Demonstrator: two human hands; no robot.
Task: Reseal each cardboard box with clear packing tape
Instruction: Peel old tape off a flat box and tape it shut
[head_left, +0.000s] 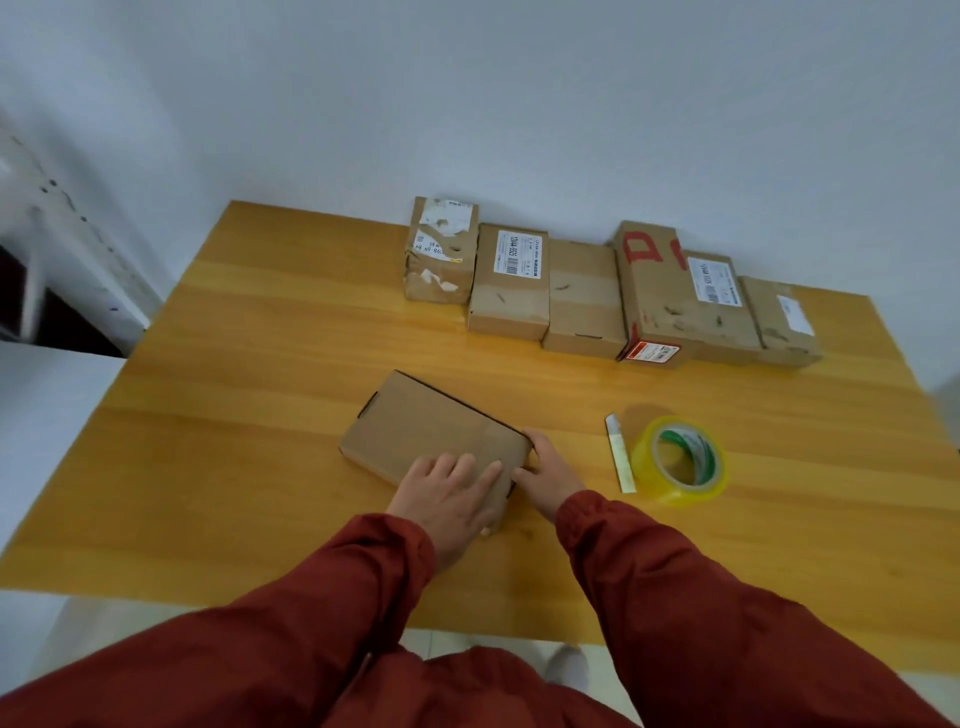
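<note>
Six taped cardboard parcels (584, 296) stood side by side along the far edge of the wooden table (249, 395), backed against the pale wall (519, 104); several carried white shipping labels, and one bore a red painted mark. Well apart from that row, near the person, lay a seventh item, a flat brown cardboard box (431, 428), set at an angle to the table edge with its lid down.

The left hand (447, 496) lay flat on the near end of the box top, fingers extended and slightly spread, pressing down rather than grasping, with the thumb tucked over the near side. The right hand (550, 470) rested against the box's right corner, fingers loosely straight along the far edge and thumb against the short side, bracing the corner without closing round anything. Both arms wore dark red sleeves (654, 577).

To the right of the box, clear of both hands, a roll of yellowish clear packing tape (672, 496) lay flat on the table. Just beside it, on its left, lay a slim white utility knife (621, 457).
</note>
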